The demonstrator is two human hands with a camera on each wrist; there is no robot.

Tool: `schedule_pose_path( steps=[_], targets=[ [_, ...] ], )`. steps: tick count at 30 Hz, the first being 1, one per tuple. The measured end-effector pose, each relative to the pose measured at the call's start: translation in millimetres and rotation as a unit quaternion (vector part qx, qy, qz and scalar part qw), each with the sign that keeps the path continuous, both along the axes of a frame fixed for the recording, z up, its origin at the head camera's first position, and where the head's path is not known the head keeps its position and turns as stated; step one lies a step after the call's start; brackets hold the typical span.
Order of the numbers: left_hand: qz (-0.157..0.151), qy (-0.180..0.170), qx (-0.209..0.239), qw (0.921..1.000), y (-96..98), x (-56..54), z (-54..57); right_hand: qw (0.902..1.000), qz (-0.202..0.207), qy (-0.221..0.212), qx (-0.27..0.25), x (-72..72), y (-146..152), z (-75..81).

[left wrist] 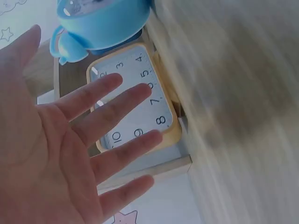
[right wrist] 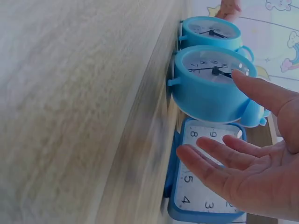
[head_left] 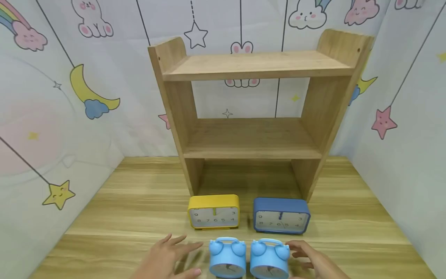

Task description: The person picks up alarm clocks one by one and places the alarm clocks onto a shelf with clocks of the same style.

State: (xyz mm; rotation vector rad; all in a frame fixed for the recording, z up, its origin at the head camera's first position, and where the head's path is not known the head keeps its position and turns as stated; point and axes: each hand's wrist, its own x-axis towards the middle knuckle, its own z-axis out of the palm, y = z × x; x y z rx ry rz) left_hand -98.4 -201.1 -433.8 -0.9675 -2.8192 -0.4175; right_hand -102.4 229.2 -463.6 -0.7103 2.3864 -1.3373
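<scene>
Two light blue round alarm clocks with handles and twin bells stand side by side at the table's front, the left alarm clock [head_left: 227,259] and the right alarm clock [head_left: 270,259]. My left hand [head_left: 168,257] is spread, palm toward the left clock and apart from it; its fingers are straight in the left wrist view. Just beside the right clock is my right hand [head_left: 315,260], fingers slightly bent with nothing between them. Whether a fingertip touches that clock is hard to tell. Behind stand a yellow rectangular clock [head_left: 214,212] and a dark blue rectangular clock [head_left: 281,216].
A wooden shelf [head_left: 258,138] with two raised boards stands behind the clocks on the wood-grain table [head_left: 122,217]. Cartoon-printed white cloth [head_left: 136,108] encloses the back and both sides.
</scene>
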Motion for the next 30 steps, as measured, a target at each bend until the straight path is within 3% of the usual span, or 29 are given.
schedule_pose_path(
  steps=[4,8,10,15,21,30],
  targets=[
    [0.004,-0.025,0.043,0.9988,-5.0,-2.0,9.8,0.9983,0.013,-0.018,-0.053,1.3,-6,7.9],
    [0.055,-0.060,0.095,0.9922,-9.8,-4.8,22.1,0.9941,0.033,-0.019,-0.102,0.0,-8,4.6],
    [0.094,-0.065,0.125,0.9855,-10.8,-8.4,29.6,0.9925,0.036,-0.021,-0.115,-0.6,-8,3.0],
    [0.177,-0.053,0.212,0.9597,-10.8,-22.3,50.0,0.9910,0.032,-0.040,-0.124,-0.9,-10,2.4],
    [0.195,-0.012,0.282,0.9394,-9.8,-38.8,67.9,0.9874,0.013,-0.097,-0.124,-1.4,-10,5.5],
    [0.194,0.045,0.344,0.9177,-3.5,-64.1,83.4,0.9833,0.010,-0.123,-0.134,-3.8,-11,7.6]
  ],
)
